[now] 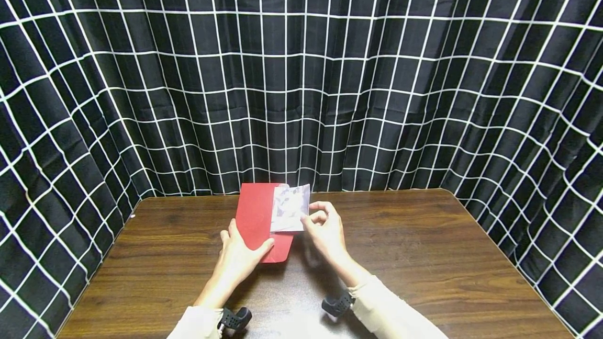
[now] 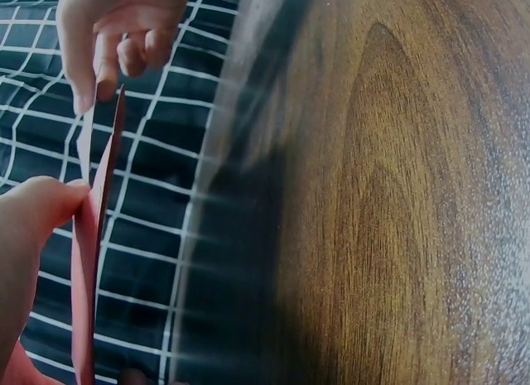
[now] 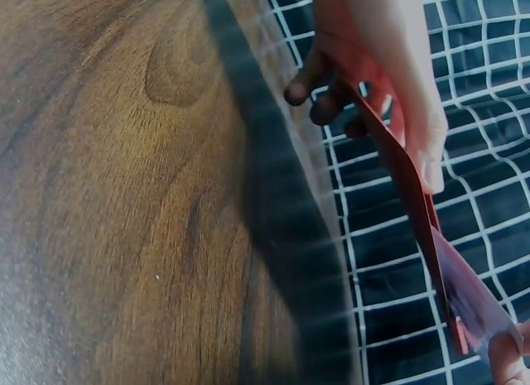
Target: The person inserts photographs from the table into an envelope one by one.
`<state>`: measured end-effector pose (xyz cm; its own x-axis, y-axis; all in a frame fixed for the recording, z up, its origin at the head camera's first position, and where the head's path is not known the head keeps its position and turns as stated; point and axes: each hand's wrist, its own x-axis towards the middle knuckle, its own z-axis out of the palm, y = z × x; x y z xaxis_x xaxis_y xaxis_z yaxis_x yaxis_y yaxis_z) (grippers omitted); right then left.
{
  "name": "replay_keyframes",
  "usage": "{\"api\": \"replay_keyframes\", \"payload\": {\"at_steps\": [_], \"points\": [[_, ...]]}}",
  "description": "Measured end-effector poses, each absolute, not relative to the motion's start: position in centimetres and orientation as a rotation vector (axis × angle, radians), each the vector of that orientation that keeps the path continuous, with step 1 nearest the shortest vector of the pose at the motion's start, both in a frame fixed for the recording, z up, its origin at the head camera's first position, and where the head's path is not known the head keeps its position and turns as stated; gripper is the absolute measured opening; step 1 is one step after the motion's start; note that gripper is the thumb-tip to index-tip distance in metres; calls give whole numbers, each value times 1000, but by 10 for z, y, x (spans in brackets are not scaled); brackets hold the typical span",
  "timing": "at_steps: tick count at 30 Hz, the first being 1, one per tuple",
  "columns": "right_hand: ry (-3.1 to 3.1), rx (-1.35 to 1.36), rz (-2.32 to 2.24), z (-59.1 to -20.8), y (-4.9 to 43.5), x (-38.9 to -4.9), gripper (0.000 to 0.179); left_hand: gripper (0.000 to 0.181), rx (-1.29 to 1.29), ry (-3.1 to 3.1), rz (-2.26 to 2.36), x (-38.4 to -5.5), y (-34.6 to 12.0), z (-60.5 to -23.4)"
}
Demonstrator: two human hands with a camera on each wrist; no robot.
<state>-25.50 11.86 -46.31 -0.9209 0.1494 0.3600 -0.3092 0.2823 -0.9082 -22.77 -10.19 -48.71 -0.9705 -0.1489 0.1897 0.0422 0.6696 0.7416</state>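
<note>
A red paper envelope (image 1: 254, 213) is held up over the table by my left hand (image 1: 237, 255), its thumb on the near face and the other fingers behind. From the envelope's open right side sticks a pale sheet (image 1: 289, 208) with a faint purple-grey pattern. My right hand (image 1: 327, 232) pinches the sheet's right edge between thumb and index finger. The left wrist view shows the envelope (image 2: 83, 269) edge-on under my left thumb. In the right wrist view, the sheet (image 3: 468, 286) slants out of the envelope's mouth; its inner end is hidden inside.
The brown wood-grain table (image 1: 405, 255) extends to both sides below the hands. Behind it and at the sides hangs a black curtain (image 1: 292, 77) with a white grid. A dark band (image 1: 235, 319) is on each wrist.
</note>
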Motion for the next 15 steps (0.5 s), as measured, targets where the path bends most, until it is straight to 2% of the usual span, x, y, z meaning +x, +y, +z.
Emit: {"api": "replay_keyframes", "payload": {"at_steps": [15], "points": [[-2158, 139, 1673, -464, 116, -254, 32, 118, 112, -2648, -1205, -228, -102, -487]]}}
